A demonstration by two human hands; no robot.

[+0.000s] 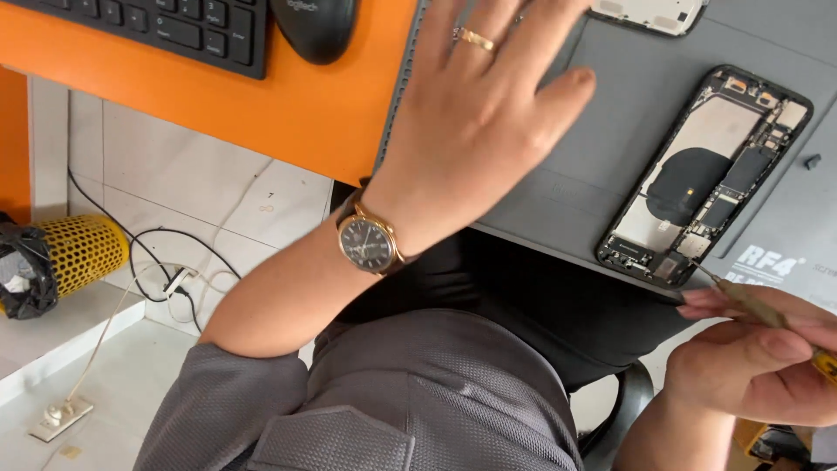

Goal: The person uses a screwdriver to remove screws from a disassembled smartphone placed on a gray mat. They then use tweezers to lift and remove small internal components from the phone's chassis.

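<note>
An opened phone (704, 179) with its circuit parts bared lies on a grey work mat (610, 131). My right hand (750, 358) grips a thin screwdriver (741, 295), whose tip sits near the phone's lower corner. My left hand (479, 113), with a ring and a wristwatch (370, 242), rests flat and open on the mat's left part, holding nothing.
A black keyboard (166, 26) and a black mouse (316, 26) lie on the orange desk (288, 105). A second phone part (649, 13) shows at the top edge. Below are a tiled floor, cables (166, 279) and a yellow mesh bin (74, 257).
</note>
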